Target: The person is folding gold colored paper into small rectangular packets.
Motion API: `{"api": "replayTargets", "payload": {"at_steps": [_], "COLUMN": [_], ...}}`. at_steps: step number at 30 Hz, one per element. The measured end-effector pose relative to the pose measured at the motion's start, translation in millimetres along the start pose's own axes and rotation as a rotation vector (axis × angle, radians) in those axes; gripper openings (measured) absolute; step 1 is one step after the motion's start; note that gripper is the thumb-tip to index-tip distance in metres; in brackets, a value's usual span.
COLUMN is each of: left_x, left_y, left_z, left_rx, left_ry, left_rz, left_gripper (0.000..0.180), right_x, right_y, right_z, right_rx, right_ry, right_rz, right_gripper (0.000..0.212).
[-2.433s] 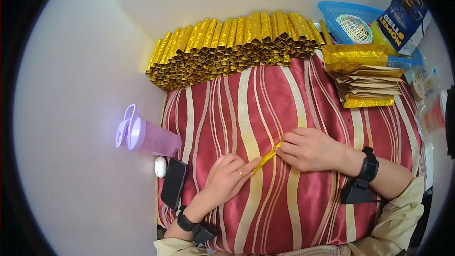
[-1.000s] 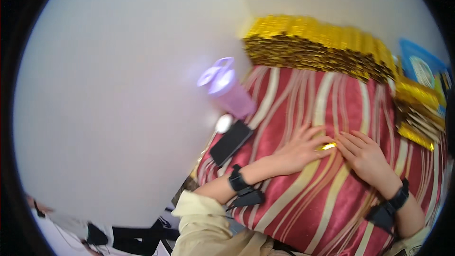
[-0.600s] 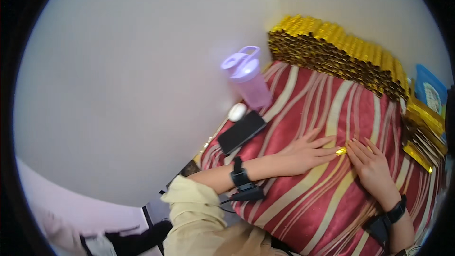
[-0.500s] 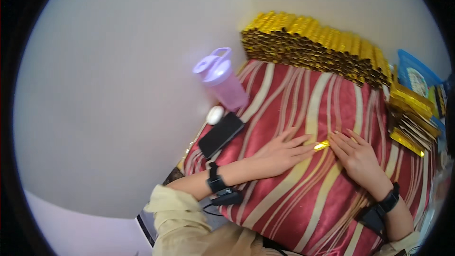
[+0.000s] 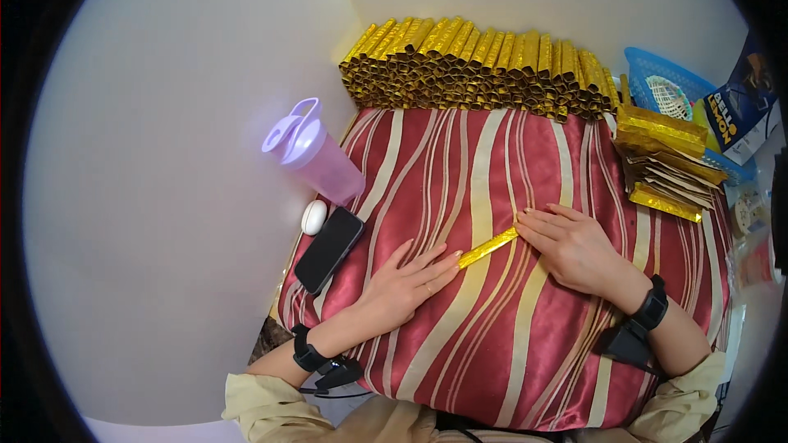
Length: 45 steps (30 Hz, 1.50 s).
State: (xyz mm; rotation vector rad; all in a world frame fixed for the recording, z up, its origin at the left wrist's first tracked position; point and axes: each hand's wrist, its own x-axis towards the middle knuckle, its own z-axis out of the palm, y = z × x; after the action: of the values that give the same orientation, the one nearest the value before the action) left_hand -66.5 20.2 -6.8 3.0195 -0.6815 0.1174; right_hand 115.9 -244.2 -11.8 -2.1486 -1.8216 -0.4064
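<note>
A narrow, shiny gold foil roll [image 5: 489, 247] lies slantwise on the red striped cloth [image 5: 460, 336]. My left hand [image 5: 400, 285] rests palm down at its near left end, fingers stretched out and touching it. At the far right end, my right hand [image 5: 573, 253] also lies flat, its extended fingertips over the roll. The parts under the fingers are hidden. Both hands are open, and neither wraps around the roll. Behind them, many similar gold tubes are piled in a long stack [image 5: 476, 66] against the wall.
A lilac shaker bottle [image 5: 322, 166], a white oval object [image 5: 313, 217] and a black phone [image 5: 330, 250] line the left edge. Gold sheets [image 5: 666, 160] form a pile at right, beside a blue basket [image 5: 644, 74] and a dark box [image 5: 743, 111]. Black straps circle both wrists.
My hands have moved apart along the gold roll, so a much longer stretch of it shows between them. The whole view has shifted, with the cloth and stack now further left.
</note>
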Motion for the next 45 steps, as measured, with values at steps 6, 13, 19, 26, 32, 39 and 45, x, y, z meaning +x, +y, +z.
{"api": "replayTargets", "payload": {"at_steps": [6,13,19,26,32,39,45], "left_x": [3.4,3.4,-0.1,1.7,16.9,71.7,80.8], "left_y": [0.2,1.5,-2.1,-3.0,0.4,13.3,10.1], "left_z": [-3.2,-6.7,-2.8,-1.8,-15.4,-17.2,3.1], "left_rx": [-0.016,-0.054,-0.061,-0.102,0.038,0.19,0.306], "left_ry": [0.017,0.004,0.024,0.027,0.106,0.293,0.251], "left_rz": [0.038,0.025,0.018,0.017,0.075,0.103,0.078], "left_gripper": [0.083,0.072,0.074,0.079,0.053,0.02,0.011], "right_x": [8.4,11.4,-2.9,-7.7,-7.3,-9.6,-8.5], "right_y": [-34.7,-45.0,-10.5,-9.6,-8.8,-9.9,-2.0], "right_z": [2.9,8.4,-3.2,-4.7,-4.7,1.3,5.4], "right_rx": [0.057,0.191,0.071,0.125,0.025,0.028,0.236], "right_ry": [-0.024,-0.135,-0.189,-0.159,-0.173,-0.133,-0.091], "right_rz": [0.061,-0.012,0.079,0.168,0.161,0.175,0.232], "right_gripper": [0.06,0.066,0.064,0.065,0.066,0.065,0.048]}}
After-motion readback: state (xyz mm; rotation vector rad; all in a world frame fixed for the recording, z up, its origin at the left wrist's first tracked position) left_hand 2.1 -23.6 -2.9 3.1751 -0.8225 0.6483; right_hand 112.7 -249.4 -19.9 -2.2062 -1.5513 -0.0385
